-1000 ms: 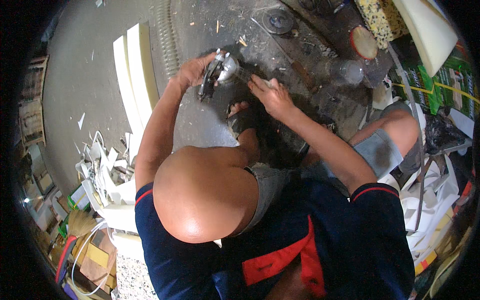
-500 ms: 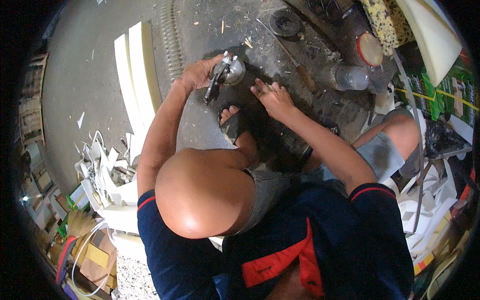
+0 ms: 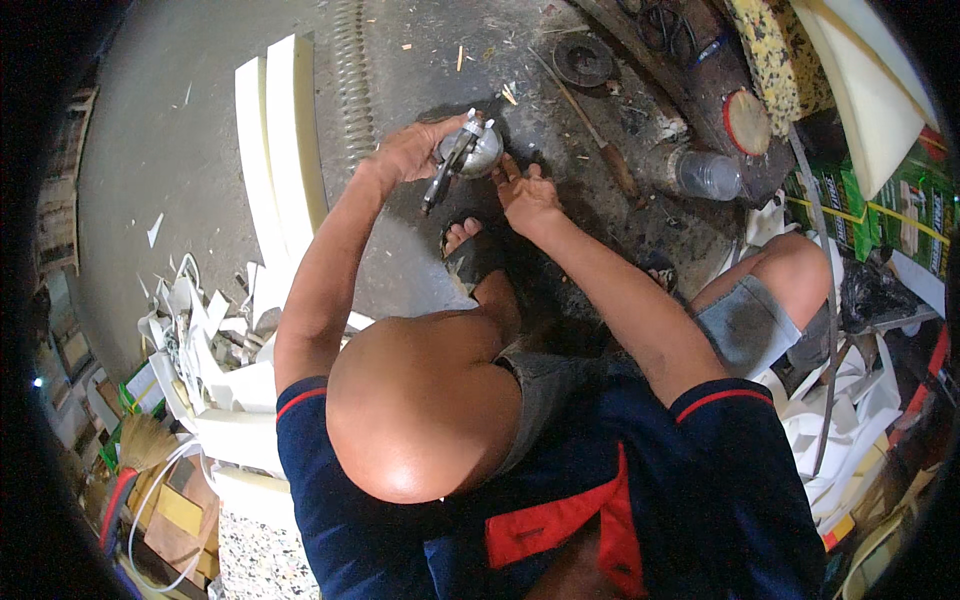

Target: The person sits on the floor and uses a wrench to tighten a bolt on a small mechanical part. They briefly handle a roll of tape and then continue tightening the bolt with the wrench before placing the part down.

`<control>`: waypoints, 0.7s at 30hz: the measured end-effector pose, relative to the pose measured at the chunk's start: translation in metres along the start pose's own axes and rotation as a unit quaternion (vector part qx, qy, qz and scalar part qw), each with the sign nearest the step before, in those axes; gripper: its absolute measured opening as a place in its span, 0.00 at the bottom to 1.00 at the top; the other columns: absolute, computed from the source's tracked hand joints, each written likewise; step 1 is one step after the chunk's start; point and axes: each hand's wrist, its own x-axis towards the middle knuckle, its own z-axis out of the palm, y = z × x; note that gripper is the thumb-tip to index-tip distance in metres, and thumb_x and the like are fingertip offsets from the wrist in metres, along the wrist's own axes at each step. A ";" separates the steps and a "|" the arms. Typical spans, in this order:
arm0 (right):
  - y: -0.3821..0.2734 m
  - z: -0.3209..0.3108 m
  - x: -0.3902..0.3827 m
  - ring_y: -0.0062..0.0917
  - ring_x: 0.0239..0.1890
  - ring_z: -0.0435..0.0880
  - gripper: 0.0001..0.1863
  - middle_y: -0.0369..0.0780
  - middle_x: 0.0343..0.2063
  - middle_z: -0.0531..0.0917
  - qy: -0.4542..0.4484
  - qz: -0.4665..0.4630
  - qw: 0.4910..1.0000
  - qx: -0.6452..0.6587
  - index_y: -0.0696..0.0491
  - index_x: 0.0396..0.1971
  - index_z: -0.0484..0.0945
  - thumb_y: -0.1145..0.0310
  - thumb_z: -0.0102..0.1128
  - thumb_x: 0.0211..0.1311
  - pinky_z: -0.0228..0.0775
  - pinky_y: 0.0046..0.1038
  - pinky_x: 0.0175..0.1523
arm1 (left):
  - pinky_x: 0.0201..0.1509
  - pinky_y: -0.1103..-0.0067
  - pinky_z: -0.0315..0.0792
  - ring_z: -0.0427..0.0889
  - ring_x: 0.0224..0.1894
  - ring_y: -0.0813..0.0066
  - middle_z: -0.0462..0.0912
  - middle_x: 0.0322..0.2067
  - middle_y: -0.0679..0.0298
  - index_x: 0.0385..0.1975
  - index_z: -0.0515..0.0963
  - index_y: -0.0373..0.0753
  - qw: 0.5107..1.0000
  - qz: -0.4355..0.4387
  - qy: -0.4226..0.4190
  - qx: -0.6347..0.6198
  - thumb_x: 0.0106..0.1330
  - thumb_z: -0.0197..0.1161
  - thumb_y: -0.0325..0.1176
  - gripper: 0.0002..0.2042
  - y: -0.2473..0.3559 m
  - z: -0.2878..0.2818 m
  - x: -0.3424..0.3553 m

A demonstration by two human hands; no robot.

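Note:
My left hand (image 3: pixel 408 152) is closed round the far-left side of what looks like a spray gun (image 3: pixel 484 152), with a round silver metal cup and a dark handle slanting toward me. It is held upright just above the floor, in front of my sandalled foot (image 3: pixel 470 250). My right hand (image 3: pixel 530 203) is close against the right side of the cup. Its fingers are apart and partly curled, with the fingertips at the cup's edge; whether they press on it is hard to see. The left fingers are partly hidden behind the gun.
Two long cream foam strips (image 3: pixel 290 140) and a coiled clear hose (image 3: pixel 355 90) lie left. To the right are a wooden-handled tool (image 3: pixel 618 168), a clear plastic jar (image 3: pixel 708 175), a dark round ring (image 3: pixel 583 62) and a red-rimmed disc (image 3: pixel 747 124). White scraps (image 3: pixel 205 340) pile beside me.
My right hand has moved left to the cup's side, its fingers drawing together somewhat. The spray gun and my left hand have shifted slightly right in view.

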 end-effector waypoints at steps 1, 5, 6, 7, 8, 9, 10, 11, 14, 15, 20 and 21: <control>0.001 -0.001 -0.001 0.46 0.69 0.64 0.36 0.38 0.77 0.50 -0.009 -0.005 1.000 -0.009 0.41 0.75 0.55 0.68 0.50 0.66 0.71 0.43 0.63 | 0.45 0.62 0.78 0.85 0.44 0.50 0.85 0.42 0.58 0.73 0.53 0.72 0.998 0.035 0.043 0.030 0.49 0.73 0.23 0.52 -0.001 0.004 -0.002; 0.008 -0.012 -0.003 0.48 0.71 0.61 0.42 0.38 0.78 0.45 -0.039 -0.010 0.999 0.027 0.40 0.76 0.51 0.71 0.54 0.62 0.66 0.44 0.69 | 0.52 0.67 0.76 0.83 0.53 0.57 0.78 0.54 0.42 0.76 0.49 0.56 0.975 0.000 0.192 -0.115 0.52 0.70 0.22 0.51 -0.006 0.020 -0.024; 0.010 -0.014 -0.003 0.48 0.71 0.60 0.42 0.37 0.78 0.45 -0.035 -0.014 0.999 0.025 0.39 0.76 0.51 0.71 0.54 0.62 0.65 0.44 0.70 | 0.58 0.69 0.73 0.79 0.58 0.59 0.74 0.59 0.38 0.75 0.50 0.45 0.963 -0.048 0.206 -0.169 0.55 0.71 0.27 0.47 -0.006 0.025 -0.033; 0.011 -0.016 -0.003 0.49 0.72 0.60 0.42 0.37 0.78 0.44 -0.038 -0.019 0.999 0.022 0.39 0.76 0.51 0.72 0.53 0.62 0.64 0.43 0.70 | 0.64 0.72 0.69 0.75 0.64 0.60 0.69 0.63 0.35 0.74 0.50 0.33 0.946 -0.050 0.244 -0.205 0.58 0.72 0.32 0.46 -0.006 0.029 -0.041; 0.012 -0.017 -0.003 0.49 0.72 0.60 0.42 0.36 0.78 0.43 -0.046 -0.023 0.999 0.018 0.39 0.76 0.51 0.72 0.53 0.62 0.63 0.43 0.71 | 0.65 0.72 0.67 0.73 0.65 0.60 0.69 0.64 0.37 0.73 0.51 0.30 0.908 -0.069 0.264 -0.317 0.61 0.71 0.36 0.45 -0.004 0.033 -0.043; 0.013 -0.018 -0.002 0.49 0.72 0.60 0.41 0.36 0.78 0.43 -0.048 -0.022 0.999 0.011 0.38 0.76 0.51 0.71 0.52 0.63 0.63 0.43 0.71 | 0.67 0.72 0.66 0.71 0.67 0.60 0.68 0.65 0.39 0.72 0.52 0.27 0.856 -0.124 0.263 -0.427 0.63 0.70 0.41 0.44 -0.001 0.037 -0.043; 0.014 -0.018 -0.001 0.49 0.71 0.60 0.40 0.36 0.78 0.43 -0.054 -0.021 0.998 0.001 0.38 0.76 0.51 0.70 0.51 0.64 0.63 0.44 0.71 | 0.68 0.73 0.64 0.68 0.68 0.60 0.67 0.66 0.41 0.71 0.53 0.24 0.785 -0.186 0.260 -0.530 0.65 0.69 0.45 0.44 0.002 0.042 -0.040; 0.014 -0.017 0.000 0.49 0.71 0.61 0.40 0.35 0.78 0.43 -0.061 -0.019 0.998 -0.010 0.37 0.76 0.51 0.69 0.50 0.65 0.63 0.44 0.71 | 0.64 0.74 0.67 0.75 0.61 0.65 0.75 0.61 0.47 0.67 0.63 0.24 0.778 -0.229 0.275 -0.516 0.66 0.66 0.56 0.42 0.006 0.047 -0.031; 0.014 -0.013 0.005 0.49 0.71 0.62 0.37 0.35 0.78 0.44 -0.057 -0.008 0.998 0.035 0.37 0.76 0.52 0.67 0.47 0.67 0.64 0.45 0.70 | 0.59 0.76 0.69 0.78 0.51 0.71 0.83 0.50 0.56 0.59 0.73 0.25 0.834 -0.197 0.217 -0.468 0.66 0.67 0.55 0.36 0.012 0.054 -0.010; 0.014 -0.010 0.005 0.49 0.70 0.62 0.34 0.36 0.78 0.45 -0.042 -0.012 0.999 0.031 0.36 0.76 0.54 0.64 0.45 0.69 0.66 0.47 0.69 | 0.53 0.77 0.71 0.78 0.43 0.78 0.85 0.40 0.64 0.51 0.81 0.27 0.853 -0.205 0.234 -0.420 0.66 0.67 0.54 0.30 0.012 0.056 -0.005; 0.007 -0.008 0.000 0.50 0.70 0.62 0.35 0.38 0.78 0.46 -0.043 -0.010 0.999 0.025 0.40 0.76 0.53 0.65 0.48 0.68 0.67 0.46 0.67 | 0.46 0.78 0.72 0.78 0.39 0.81 0.86 0.37 0.67 0.48 0.83 0.32 0.851 -0.119 0.249 -0.447 0.69 0.65 0.48 0.23 0.010 0.058 -0.007; 0.004 -0.007 -0.005 0.50 0.70 0.62 0.36 0.38 0.78 0.46 -0.050 0.001 0.999 0.010 0.41 0.76 0.53 0.65 0.49 0.68 0.67 0.46 0.67 | 0.46 0.78 0.72 0.77 0.39 0.82 0.85 0.37 0.67 0.47 0.83 0.31 0.861 -0.124 0.250 -0.424 0.69 0.65 0.48 0.22 0.012 0.060 -0.011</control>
